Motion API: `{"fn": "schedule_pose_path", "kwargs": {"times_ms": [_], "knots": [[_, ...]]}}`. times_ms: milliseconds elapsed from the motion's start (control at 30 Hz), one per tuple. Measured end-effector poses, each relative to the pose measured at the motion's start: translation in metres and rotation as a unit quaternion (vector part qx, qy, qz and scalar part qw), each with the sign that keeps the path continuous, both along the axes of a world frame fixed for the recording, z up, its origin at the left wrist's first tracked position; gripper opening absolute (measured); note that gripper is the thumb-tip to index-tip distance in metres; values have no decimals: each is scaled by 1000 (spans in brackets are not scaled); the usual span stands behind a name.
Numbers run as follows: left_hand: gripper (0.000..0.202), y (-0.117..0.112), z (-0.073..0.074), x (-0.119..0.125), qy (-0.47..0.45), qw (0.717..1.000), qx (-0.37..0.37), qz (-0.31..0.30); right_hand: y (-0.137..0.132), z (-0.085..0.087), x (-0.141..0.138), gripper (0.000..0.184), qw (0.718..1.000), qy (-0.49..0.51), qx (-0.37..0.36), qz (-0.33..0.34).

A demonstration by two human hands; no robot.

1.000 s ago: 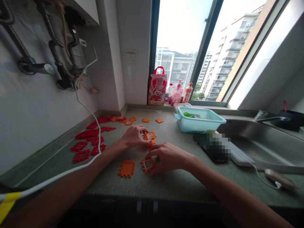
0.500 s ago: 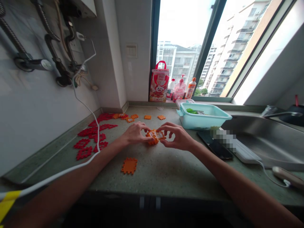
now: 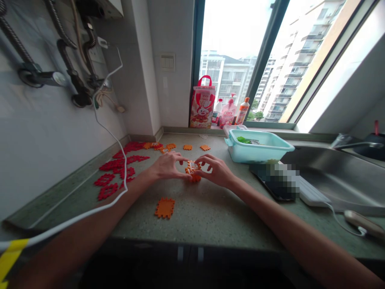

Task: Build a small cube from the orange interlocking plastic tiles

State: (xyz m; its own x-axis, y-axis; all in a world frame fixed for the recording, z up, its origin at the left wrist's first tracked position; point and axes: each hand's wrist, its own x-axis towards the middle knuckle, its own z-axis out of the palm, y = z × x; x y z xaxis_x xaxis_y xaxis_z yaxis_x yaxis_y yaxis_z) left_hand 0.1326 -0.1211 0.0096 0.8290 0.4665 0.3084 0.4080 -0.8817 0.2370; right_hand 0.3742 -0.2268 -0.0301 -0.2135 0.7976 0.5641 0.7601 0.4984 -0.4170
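Note:
My left hand (image 3: 167, 166) pinches the left side of a small block of joined orange interlocking tiles (image 3: 196, 178), thumb low and fingers high. From the right, my right hand (image 3: 218, 171) grips the same block between thumb and fingertips. The block sits on or just above the counter, and its top shows an open frame with a pale patch. Fingers partly cover it. A solid orange square tile (image 3: 165, 208) with notched edges lies flat nearer the front edge. Behind the hands are a loose orange tile (image 3: 187, 147) and a smaller toothed orange piece (image 3: 205, 147).
Many red tiles (image 3: 107, 192) spread along the left, under a white cable (image 3: 102, 208). A turquoise basin (image 3: 258, 154) stands at the back right, beside the sink (image 3: 345, 172). A black phone (image 3: 269, 182) and white power strip (image 3: 314, 196) lie before it.
My right hand has moved slightly left, closer to my left hand. The upper orange tile, tilted out to the right before, now sits more squarely over the block.

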Motion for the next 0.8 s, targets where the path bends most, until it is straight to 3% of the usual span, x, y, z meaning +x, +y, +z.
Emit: {"fn": "schedule_pose_path", "kwargs": {"times_ms": [200,267,367,533,633,800], "knots": [[50,35,15,-42,59,998,18,5,3,0,-1,27,996,-83,0,17],[59,42,15,-54,90,996,-20,9,3,0,0,27,996,-89,7,25],[74,51,9,-61,120,989,-81,18,2,1,2,42,997,-71,1,31],[44,64,-9,-57,125,987,-95,29,1,-1,6,70,996,-52,-49,46],[38,58,-10,-52,73,992,-80,62,2,-3,10,70,997,-27,-59,42],[35,21,-2,-28,-73,995,-38,51,3,-6,15,67,999,0,-31,41]]}}
